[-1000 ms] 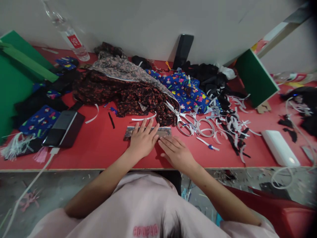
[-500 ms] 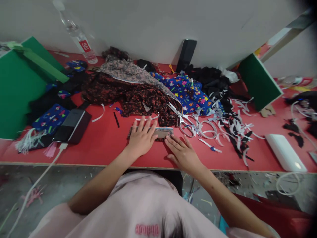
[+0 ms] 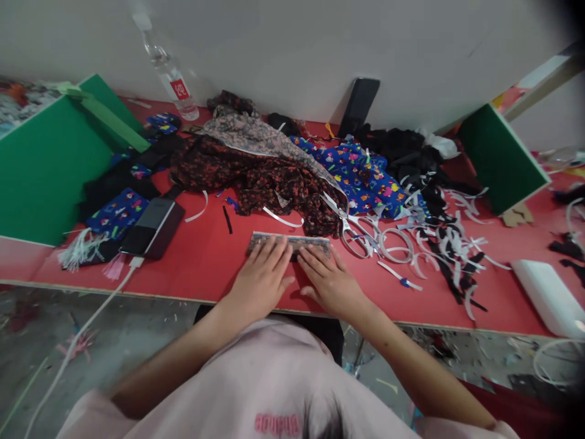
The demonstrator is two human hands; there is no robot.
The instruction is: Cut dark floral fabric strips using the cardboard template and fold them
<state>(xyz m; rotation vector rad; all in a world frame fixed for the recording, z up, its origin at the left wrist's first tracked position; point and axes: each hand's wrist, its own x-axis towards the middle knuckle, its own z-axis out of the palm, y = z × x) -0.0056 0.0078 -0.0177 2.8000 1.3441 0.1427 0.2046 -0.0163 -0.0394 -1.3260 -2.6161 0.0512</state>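
Left hand (image 3: 259,279), right hand (image 3: 334,285) shifted on strip (image 3: 296,242); fingers (image 3: 269,251) flat, unclenched; bottle (image 3: 170,79) contents unclear.

Patterned strip (image 3: 295,243), flat, pale-edged

2 forearms (image 3: 180,350) angle inward; left hand (image 3: 258,280) and right hand (image 3: 333,282) lie palm-down; fingers (image 3: 276,253) extended forward; hands apart.

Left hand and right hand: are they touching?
Apart. In the head view, floral fabric strip and red tabletop show in the gap between the left hand and the right hand.
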